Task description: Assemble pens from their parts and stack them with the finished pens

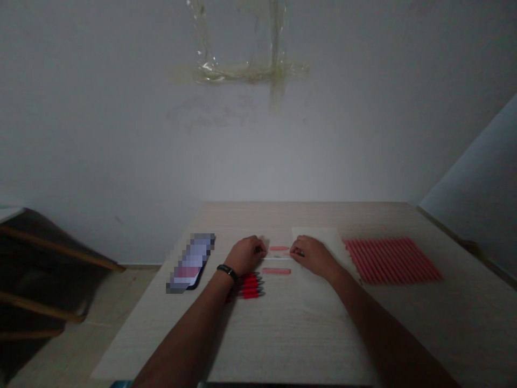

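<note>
Left hand (pixel 246 254) and right hand (pixel 315 256) curled at a thin rod (pixel 278 258): slip risk

Both sit half closed, fingers turned inward; whether either has hold of the pale rod between them is too small to tell. A slip could drop it on the red pens (pixel 251 285) by the left wrist, or a knuckle could nudge the red strips (pixel 279 248) out of line on the desk (pixel 291 334), since everything lies close together.

We work at a pale wood-grain bench (pixel 307 334) that carries a pixelated phone (pixel 189 262) on its left, a small bunch of red pens (pixel 251 285) just right of it, two loose red pieces (pixel 276 271) mid-bench, a white sheet (pixel 319 242), and tightly ranked red rods (pixel 391 260) to the right
</note>
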### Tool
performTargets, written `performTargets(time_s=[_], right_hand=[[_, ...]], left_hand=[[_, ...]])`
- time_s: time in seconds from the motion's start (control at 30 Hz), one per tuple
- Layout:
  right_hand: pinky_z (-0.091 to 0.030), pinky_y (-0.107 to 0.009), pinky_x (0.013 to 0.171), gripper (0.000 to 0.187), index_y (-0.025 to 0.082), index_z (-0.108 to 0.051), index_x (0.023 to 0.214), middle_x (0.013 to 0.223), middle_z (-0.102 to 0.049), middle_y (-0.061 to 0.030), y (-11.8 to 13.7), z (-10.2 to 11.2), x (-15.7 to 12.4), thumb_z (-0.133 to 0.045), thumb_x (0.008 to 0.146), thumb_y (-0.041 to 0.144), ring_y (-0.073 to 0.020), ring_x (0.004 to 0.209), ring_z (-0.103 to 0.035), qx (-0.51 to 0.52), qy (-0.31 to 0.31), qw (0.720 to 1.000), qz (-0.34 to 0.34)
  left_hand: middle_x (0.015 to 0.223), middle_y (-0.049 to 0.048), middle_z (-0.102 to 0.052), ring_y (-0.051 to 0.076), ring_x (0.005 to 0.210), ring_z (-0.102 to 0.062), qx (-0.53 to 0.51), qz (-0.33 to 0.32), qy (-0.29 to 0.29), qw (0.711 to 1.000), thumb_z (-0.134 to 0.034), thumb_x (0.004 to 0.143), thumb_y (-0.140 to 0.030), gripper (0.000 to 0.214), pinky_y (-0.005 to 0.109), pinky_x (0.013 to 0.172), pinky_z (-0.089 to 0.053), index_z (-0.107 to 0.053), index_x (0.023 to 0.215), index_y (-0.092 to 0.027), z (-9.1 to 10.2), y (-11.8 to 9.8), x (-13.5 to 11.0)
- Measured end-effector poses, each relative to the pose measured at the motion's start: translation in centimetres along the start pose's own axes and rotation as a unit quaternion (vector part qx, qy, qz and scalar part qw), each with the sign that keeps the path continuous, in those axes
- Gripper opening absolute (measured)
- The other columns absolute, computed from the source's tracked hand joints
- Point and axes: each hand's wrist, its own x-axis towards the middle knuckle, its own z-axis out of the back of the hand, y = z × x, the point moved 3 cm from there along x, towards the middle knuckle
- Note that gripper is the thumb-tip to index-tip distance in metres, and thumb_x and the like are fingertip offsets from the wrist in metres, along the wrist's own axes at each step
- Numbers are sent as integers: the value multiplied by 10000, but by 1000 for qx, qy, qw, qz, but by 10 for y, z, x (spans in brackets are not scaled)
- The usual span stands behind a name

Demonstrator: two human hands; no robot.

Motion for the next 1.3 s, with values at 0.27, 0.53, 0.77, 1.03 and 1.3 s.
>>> performTargets(time_s=[0.27, 0.53, 0.77, 1.03, 1.3], right_hand=[[-420, -269, 758, 66, 177, -685, 839, 841, -638, -30, 0, 4, 0, -661, 899, 168, -167, 830, -579, 25, -24, 999, 8], [-438, -293, 795, 50, 192, -655, 897, 890, -642, -38, 14, 6, 0, -635, 939, 211, -184, 888, -589, 45, -79, 995, 50], [-431, -298, 797, 56, 184, -631, 907, 890, -651, -35, 13, 1, 0, -623, 950, 217, -179, 854, -587, 32, -64, 996, 55], [-411, -283, 730, 89, 188, -579, 858, 842, -629, -22, 16, -1, 1, -593, 940, 155, -168, 777, -558, 26, -72, 995, 56], [-426, -275, 729, 77, 194, -584, 875, 840, -614, -18, 19, 0, 0, -603, 924, 138, -163, 786, -565, 107, -90, 988, 71]], left_hand=[[917, 70, -695, 188, 831, -625, -48, -2, -18, 999, -620, 866, -270, 123, 268, 741, -443, -718, 868, -198, 3, -1, 0], [903, 61, -665, 179, 792, -593, -112, -64, -43, 991, -592, 918, -289, 134, 267, 726, -436, -679, 917, -188, 10, -30, -5], [856, 38, -684, 175, 766, -591, -106, -63, -36, 992, -583, 913, -237, 93, 255, 687, -407, -665, 911, -192, 7, -31, -5], [895, 41, -707, 174, 776, -614, -89, -65, -33, 993, -597, 912, -237, 78, 248, 663, -399, -660, 889, -197, 7, -34, -6], [986, 64, -720, 186, 895, -645, -171, -102, -15, 980, -572, 962, -301, 184, 268, 799, -462, -716, 1010, -197, 3, -39, -6]])
